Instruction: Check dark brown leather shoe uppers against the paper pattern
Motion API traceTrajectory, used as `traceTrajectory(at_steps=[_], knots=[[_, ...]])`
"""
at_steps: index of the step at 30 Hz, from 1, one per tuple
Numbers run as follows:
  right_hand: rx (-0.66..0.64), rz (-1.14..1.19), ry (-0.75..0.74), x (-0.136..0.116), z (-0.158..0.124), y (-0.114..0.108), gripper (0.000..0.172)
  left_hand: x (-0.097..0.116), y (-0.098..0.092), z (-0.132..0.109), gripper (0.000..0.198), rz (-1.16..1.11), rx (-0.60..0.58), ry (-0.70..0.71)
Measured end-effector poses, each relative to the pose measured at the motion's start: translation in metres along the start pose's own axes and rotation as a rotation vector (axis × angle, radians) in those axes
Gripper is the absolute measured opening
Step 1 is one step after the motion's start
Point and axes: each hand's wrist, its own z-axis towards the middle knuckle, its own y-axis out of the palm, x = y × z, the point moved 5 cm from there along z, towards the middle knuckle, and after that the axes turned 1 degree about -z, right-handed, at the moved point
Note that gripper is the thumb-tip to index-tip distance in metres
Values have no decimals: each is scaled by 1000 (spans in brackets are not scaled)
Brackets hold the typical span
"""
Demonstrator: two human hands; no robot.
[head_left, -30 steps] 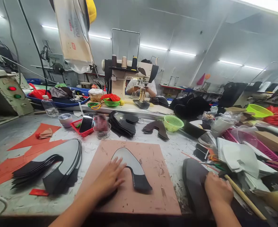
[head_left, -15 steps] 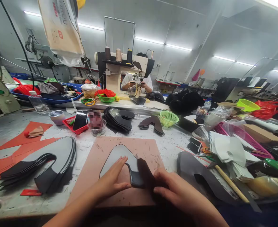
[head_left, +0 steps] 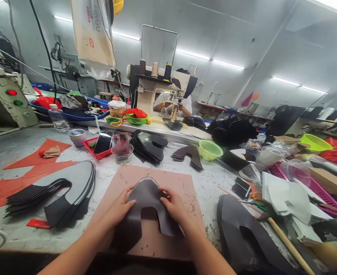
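Note:
A dark brown U-shaped shoe upper piece (head_left: 147,196) lies over a grey-faced piece of like shape, whose pale rim (head_left: 146,178) peeks out along the rounded top. Both rest on a pinkish board (head_left: 182,183). My left hand (head_left: 123,206) grips the brown piece's left edge, thumb on top. On the opposite edge, my right hand (head_left: 173,205) holds it the same way, fingertips near the curved top. To the left sits a stack of grey-and-black upper pieces (head_left: 82,177). A stack of dark brown pieces (head_left: 230,214) lies to the right.
Behind the board are a red basket (head_left: 102,153) with a phone, more black pieces (head_left: 147,147) and a green basket (head_left: 210,150). A wooden-handled tool (head_left: 289,244) lies right. Beyond stands a sewing machine (head_left: 145,89), with a person behind it.
The brown piece has moved from my right hand's side to lie over the grey piece. My left hand has left the grey piece's face and now grips the brown piece. The view has shifted slightly.

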Motion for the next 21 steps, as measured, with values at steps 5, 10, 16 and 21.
traceTrajectory(at_steps=[5,10,16,21], knots=[[31,-154,-97,7,9,6,29,-1,-3,22,39,442,96,219],[25,-280,-110,9,8,8,30,-5,-2,27,37,607,105,286],[9,-339,-95,8,7,8,31,-4,0,26,34,676,108,280],[3,-354,-78,9,8,9,31,-2,2,26,35,726,82,235]])
